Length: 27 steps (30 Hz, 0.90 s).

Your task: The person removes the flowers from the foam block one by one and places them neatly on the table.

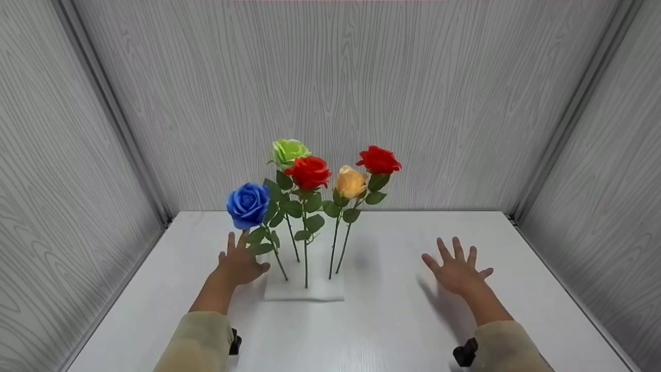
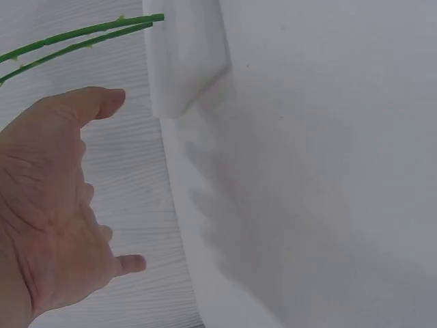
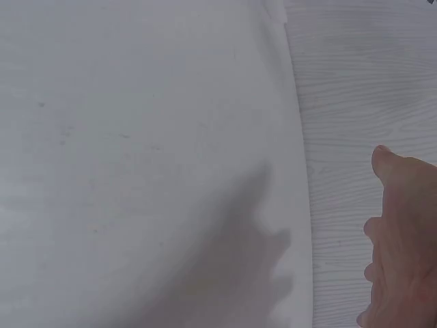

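Artificial roses stand upright with their stems in a white block [image 1: 304, 295]: a blue rose [image 1: 248, 205], a green rose [image 1: 289, 152], a red rose [image 1: 310, 173] at the front, an orange-yellow rose [image 1: 350, 182] and another red rose [image 1: 379, 159] at the right. My left hand [image 1: 240, 266] is spread beside the block's left side, with its fingertips just below the blue bloom in the head view. In the left wrist view, two green stems [image 2: 82, 34] pass above the thumb, and the palm holds nothing. Well to the right of the flowers, my right hand [image 1: 457, 271] hovers with fingers spread, holding nothing.
The white table [image 1: 382, 325] is enclosed by a grey wood-grain back panel [image 1: 444, 103], a left panel [image 1: 62, 181] and a right panel [image 1: 604, 196]. Both hands cast shadows on the tabletop.
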Available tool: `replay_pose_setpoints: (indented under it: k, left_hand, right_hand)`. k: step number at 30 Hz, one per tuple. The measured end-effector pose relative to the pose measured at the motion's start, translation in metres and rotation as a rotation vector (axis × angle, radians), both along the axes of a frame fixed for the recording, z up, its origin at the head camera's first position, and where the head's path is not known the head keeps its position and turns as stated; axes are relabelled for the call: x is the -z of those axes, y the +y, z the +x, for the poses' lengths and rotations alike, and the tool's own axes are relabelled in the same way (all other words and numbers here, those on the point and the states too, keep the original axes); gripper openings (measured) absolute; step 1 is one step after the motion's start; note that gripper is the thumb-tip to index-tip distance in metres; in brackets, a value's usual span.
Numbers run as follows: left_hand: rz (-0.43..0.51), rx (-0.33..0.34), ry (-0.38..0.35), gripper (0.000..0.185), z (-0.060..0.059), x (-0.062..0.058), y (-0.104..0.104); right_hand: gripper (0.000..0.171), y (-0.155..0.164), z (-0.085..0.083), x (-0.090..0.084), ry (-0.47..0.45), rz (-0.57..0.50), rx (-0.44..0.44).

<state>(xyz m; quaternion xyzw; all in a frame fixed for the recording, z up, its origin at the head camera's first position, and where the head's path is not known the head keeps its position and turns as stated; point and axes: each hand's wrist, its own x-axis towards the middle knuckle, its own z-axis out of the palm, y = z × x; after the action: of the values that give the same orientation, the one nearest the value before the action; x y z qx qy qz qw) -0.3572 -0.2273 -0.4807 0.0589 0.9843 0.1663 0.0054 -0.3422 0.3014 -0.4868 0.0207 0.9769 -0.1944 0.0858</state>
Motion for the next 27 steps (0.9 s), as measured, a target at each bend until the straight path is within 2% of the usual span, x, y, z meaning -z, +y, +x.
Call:
replay_pose_setpoints:
  k: [3,5,9,12,15,21,27]
  left_hand:
    - [0.075,0.070,-0.005,0.076,0.003,0.000,0.001]
    - [0.126,0.130,-0.023,0.086,0.004,0.003,0.001]
    - [0.207,0.203,-0.116,0.103,0.008,0.005,0.002]
    - [0.224,0.190,-0.198,0.113,0.011,0.007,0.004]
    - [0.237,0.175,-0.243,0.117,0.013,0.013,0.008]
    - [0.309,0.143,-0.246,0.117,0.012,0.029,0.019]
    - [0.339,0.117,-0.223,0.115,0.010,0.035,0.020]
  right_hand:
    - [0.102,-0.004,0.001,-0.003,0.009,-0.019,-0.004]
    - [0.101,-0.007,0.001,-0.005,0.019,-0.032,-0.007]
    - [0.097,-0.014,0.001,-0.010,0.032,-0.061,-0.024]
    - [0.094,-0.018,0.000,-0.012,0.050,-0.094,-0.048]
    - [0.090,-0.023,-0.001,-0.014,0.080,-0.144,-0.094]
    - [0.087,-0.042,-0.003,-0.015,0.088,-0.347,-0.180]
    - [0.076,-0.080,-0.005,-0.008,0.072,-0.558,-0.151]
